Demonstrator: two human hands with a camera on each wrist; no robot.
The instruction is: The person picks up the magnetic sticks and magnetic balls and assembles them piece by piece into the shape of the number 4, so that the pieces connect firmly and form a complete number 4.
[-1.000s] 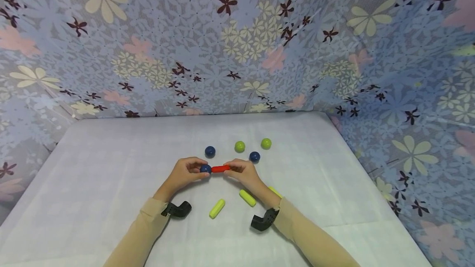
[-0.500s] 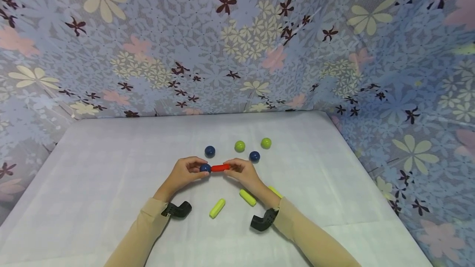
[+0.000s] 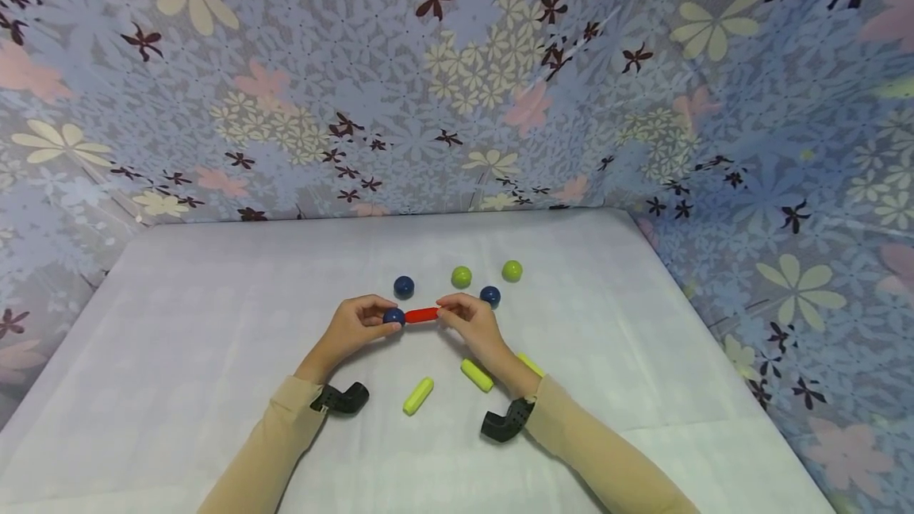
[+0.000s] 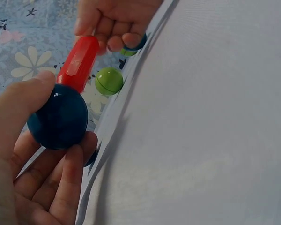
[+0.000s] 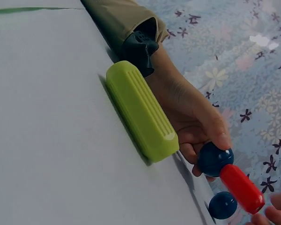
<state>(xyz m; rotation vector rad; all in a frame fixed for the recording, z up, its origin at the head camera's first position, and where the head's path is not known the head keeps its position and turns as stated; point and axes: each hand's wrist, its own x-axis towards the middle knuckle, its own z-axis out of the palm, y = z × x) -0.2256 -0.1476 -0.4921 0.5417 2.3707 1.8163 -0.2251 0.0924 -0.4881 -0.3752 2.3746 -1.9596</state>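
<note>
My left hand [image 3: 355, 325] pinches a blue ball [image 4: 58, 117] between thumb and fingers, above the white-covered table. A red rod [image 3: 422, 315], short and ridged, sticks out of the ball toward the right, its end touching the ball. My right hand [image 3: 474, 329] is at the rod's free end, its fingertips loosely spread beside that end; in the right wrist view the end face shows bare between them. Under my right forearm lie a yellow-green rod [image 3: 476, 375] and another yellow-green rod [image 3: 530, 365], partly hidden. A third yellow-green rod [image 3: 418, 396] lies between the forearms.
Behind the hands sit a blue ball [image 3: 403, 286], a green ball [image 3: 461, 277], a second green ball [image 3: 512, 270] and another blue ball [image 3: 489, 296]. The white-covered table [image 3: 214, 300] ends at a flowered cloth [image 3: 400, 101] at the back and right.
My right fingertips have slid off to the right along the red rod, so more of its end shows. The left hand keeps its grip on the blue ball.
</note>
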